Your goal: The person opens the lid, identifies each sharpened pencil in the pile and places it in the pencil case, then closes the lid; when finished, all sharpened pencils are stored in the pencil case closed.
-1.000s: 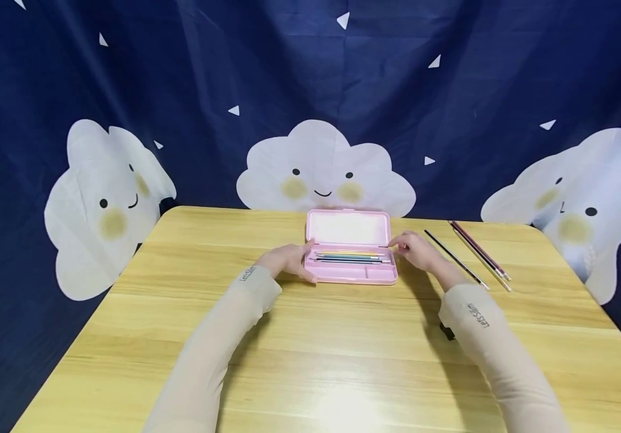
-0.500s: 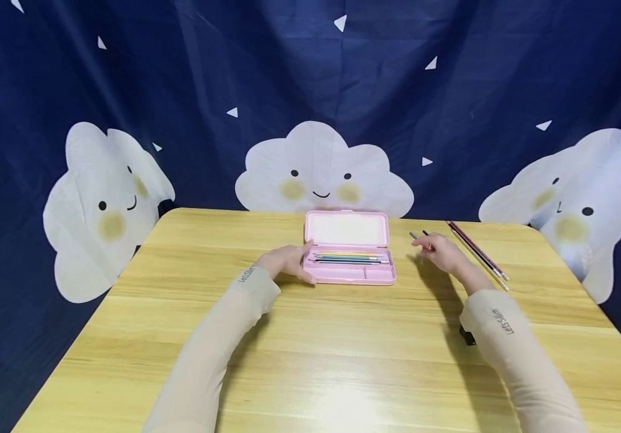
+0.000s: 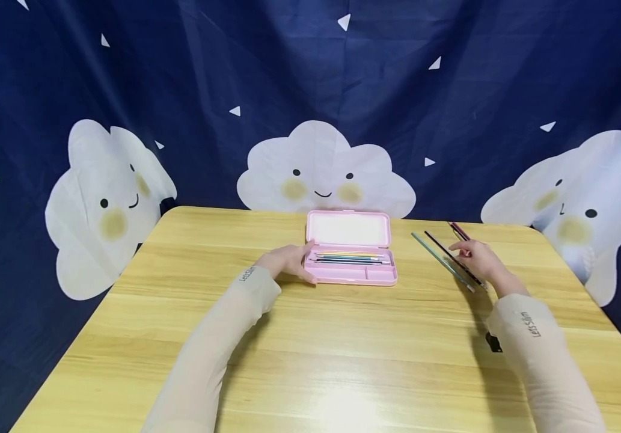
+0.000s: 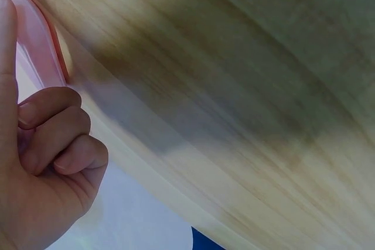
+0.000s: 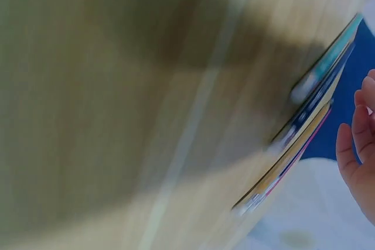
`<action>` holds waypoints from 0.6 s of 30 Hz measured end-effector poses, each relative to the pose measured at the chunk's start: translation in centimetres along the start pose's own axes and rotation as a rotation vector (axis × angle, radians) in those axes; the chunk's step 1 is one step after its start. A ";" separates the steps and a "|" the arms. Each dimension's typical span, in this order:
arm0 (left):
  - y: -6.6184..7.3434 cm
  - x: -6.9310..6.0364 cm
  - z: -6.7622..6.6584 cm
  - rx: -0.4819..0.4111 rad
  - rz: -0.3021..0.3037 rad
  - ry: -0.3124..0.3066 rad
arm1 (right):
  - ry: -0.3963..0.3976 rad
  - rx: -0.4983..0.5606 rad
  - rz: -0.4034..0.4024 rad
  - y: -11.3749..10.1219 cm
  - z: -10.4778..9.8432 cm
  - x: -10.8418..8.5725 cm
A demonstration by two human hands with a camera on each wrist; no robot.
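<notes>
A pink pencil case (image 3: 337, 274) lies with its lid raised in the head view, several pencils (image 3: 348, 259) in its long compartment. My left hand (image 3: 287, 262) holds the case's left end between thumb and index finger; in the left wrist view the other fingers are curled. To the right, a teal pencil (image 3: 440, 259) and a dark pencil (image 3: 439, 245) lie side by side on the table. My right hand (image 3: 478, 258) hovers over the dark red pencils (image 3: 458, 230) beside them, partly covering them. Its fingers are loosely bent and nothing shows in them in the right wrist view.
The wooden table (image 3: 310, 343) ends at a dark blue curtain (image 3: 202, 72) printed with white clouds. Two smaller compartments (image 3: 380, 274) at the front of the case hold nothing visible. A small black item (image 3: 493, 343) shows under the right sleeve.
My right hand has moved right, from beside the case to the loose pencils. The teal pencil it held half a second ago now lies left of the dark one. The left hand stays put.
</notes>
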State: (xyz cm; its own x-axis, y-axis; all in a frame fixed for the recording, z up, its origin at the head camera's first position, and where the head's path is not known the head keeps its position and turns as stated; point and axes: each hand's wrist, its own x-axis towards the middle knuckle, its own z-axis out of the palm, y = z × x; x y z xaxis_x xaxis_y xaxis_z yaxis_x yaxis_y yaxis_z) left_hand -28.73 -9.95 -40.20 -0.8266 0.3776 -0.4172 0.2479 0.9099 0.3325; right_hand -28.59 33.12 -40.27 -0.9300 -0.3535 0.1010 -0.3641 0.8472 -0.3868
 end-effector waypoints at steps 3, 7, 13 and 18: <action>0.0 0.1 0.0 0.000 0.006 0.004 | 0.009 -0.014 0.026 0.9 -0.3 -0.7; -0.1 0.2 0.0 0.001 -0.005 0.004 | 0.050 -0.027 0.041 1.8 -0.6 -1.5; -0.1 0.2 -0.1 0.002 -0.010 -0.001 | 0.061 -0.062 0.077 2.9 -1.1 -2.3; 0.0 0.2 0.0 0.007 0.003 0.002 | -0.012 -0.088 0.155 3.3 -1.5 -2.6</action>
State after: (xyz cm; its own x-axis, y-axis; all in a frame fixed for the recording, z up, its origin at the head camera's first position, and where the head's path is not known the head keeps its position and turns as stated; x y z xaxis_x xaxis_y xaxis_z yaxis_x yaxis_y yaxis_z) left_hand -28.91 -9.88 -40.25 -0.8267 0.3803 -0.4147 0.2544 0.9100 0.3275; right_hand -27.41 37.46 -40.40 -0.9747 -0.2206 0.0355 -0.2204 0.9231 -0.3151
